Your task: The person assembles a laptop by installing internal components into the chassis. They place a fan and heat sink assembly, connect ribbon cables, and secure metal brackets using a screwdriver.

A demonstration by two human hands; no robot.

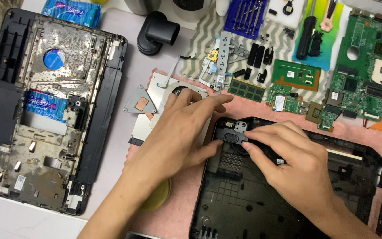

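**benchwatcher:** Watching over the shoulder here. Packaging first: there's a blue plastic packet (70, 12) at the top edge of the table, crinkly with white print, half tucked behind the corroded laptop frame (51, 110) on the left. You can see more of the same blue showing through the frame's round hole and through a rectangular opening lower down. There's also a small white sticker near the frame's bottom left corner. Too small to read.

**solderfan:** And what are the hands actually on?

**benchwatcher:** A small black speaker module (231, 135), oval-ish grille with a grey tab above it, sitting in the top left corner of the black laptop base shell (244, 199), which lies on a pink mat (261, 106). The right hand (297, 163) has its fingertips pinched together on the speaker's right end. The left hand (177, 132) lies spread over a silver drive (149, 119) just beside the shell, fingers loosely apart, thumb touching the shell's edge by the speaker. Not gripping anything that I can see.

**solderfan:** Rest of the bench?

**benchwatcher:** Green motherboard (368, 84) far right, a memory stick (246, 90) and little boards in the middle, a blue screwdriver set (245, 12) up top, a black power adapter (158, 32), and a heatsink plate with a copper pad (141, 104) near the left hand.
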